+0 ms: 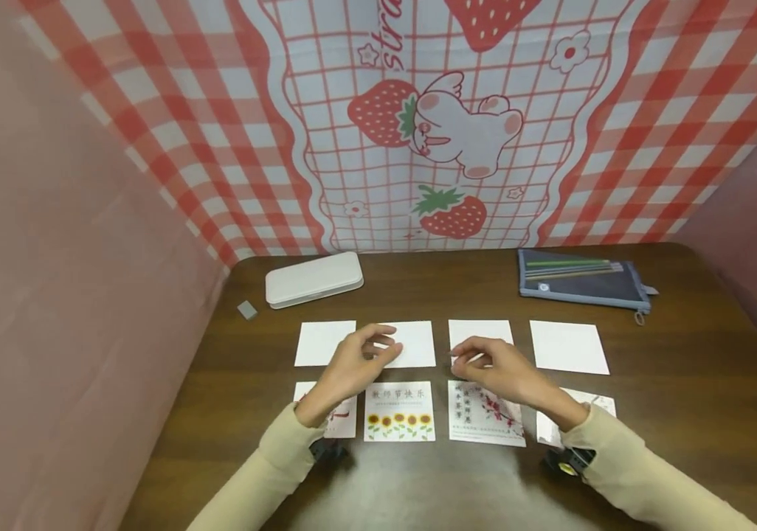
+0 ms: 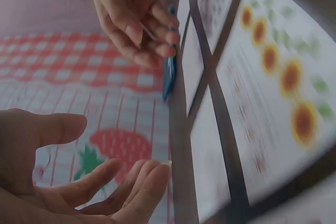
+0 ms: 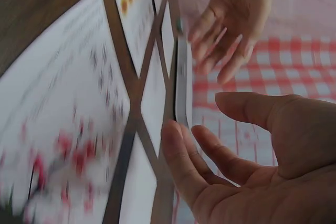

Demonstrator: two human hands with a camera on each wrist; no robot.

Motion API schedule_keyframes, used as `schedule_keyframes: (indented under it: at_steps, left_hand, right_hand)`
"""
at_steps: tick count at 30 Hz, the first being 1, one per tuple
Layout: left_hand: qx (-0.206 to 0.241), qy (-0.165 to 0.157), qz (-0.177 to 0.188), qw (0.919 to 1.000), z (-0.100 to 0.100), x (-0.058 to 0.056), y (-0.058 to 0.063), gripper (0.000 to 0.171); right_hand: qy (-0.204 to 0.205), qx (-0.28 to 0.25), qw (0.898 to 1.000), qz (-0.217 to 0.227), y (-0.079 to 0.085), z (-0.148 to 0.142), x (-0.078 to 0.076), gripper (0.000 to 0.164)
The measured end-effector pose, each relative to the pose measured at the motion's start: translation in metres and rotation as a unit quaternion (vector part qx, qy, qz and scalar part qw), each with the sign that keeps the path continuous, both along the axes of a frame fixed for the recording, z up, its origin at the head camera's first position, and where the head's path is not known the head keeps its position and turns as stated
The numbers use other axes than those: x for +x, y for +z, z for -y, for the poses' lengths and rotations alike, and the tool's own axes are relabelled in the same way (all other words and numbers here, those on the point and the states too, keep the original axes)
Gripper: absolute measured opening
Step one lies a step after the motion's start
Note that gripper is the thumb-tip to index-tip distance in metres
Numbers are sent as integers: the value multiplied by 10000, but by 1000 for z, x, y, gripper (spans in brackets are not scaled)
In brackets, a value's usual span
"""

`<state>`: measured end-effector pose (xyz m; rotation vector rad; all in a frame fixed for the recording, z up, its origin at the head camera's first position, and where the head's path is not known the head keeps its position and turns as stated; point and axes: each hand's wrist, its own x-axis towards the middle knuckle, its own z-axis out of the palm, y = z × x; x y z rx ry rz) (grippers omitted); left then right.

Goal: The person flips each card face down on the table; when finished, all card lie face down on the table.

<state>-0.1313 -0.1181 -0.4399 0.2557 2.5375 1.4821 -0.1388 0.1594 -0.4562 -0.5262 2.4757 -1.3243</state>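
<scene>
My left hand (image 1: 357, 363) is over the blank white card (image 1: 416, 343) left of centre in the head view, fingers loosely bent and nothing between them. Facing it, my right hand (image 1: 499, 369) hangs over another blank card (image 1: 481, 330), thumb and fingers apart in the right wrist view. Below them lie a sunflower card (image 1: 398, 413) with Chinese characters and a card with red blossoms (image 1: 485, 424). My left forearm partly covers a card with red lettering (image 1: 345, 424); my right wrist overlaps a card at the right (image 1: 600, 402).
Further blank cards lie at the left (image 1: 319, 343) and right (image 1: 569, 346) of the upper row. Behind are a white case (image 1: 315, 280), a small grey block (image 1: 247, 310) and a blue mesh pouch (image 1: 581, 284) with pencils. A strawberry-print cloth (image 1: 385, 199) hangs at the back of the brown table (image 1: 684, 413).
</scene>
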Motion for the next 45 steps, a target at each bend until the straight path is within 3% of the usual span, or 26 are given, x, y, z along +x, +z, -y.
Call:
schedule_keyframes:
  at_steps: [7,12,22,24,28,31,37,41,45]
  left_hand:
    - [-466,609,-26,9970,44,12,-4,39]
    - [-777,956,49,9924,70,18,-2,37]
    - [-1548,1394,345,9775,104,32,-9,31]
    - [-1520,1414,358,9776,107,35,-10,34]
    - [-1448,1427,438,9781,115,40,-10,40]
    - [-1218,1498,573,9795,121,45,-9,43]
    - [-534,1736,836,9798,129,59,-12,41]
    - [-244,1773,778,9808,127,68,-15,37]
    - [8,1886,739,9793,123,75,-20,33]
  right_hand:
    - [651,-525,9956,428,-9,41,4,33]
    - [758,-930,9881,959,-15,68,9,39]
    - [1084,-1643,9629,1845,-18,106,17,63]
    - [993,-1803,9543,2165,-17,111,19,67]
    - [742,-2366,9195,3051,-16,119,23,73]
    - [568,-2656,8999,3412,-16,123,26,71]
    - [298,-2823,8878,3622,-18,130,30,70]
    - [55,-2987,8774,3754,-17,136,32,76]
    - [-140,-3060,8739,3775,-16,144,35,81]
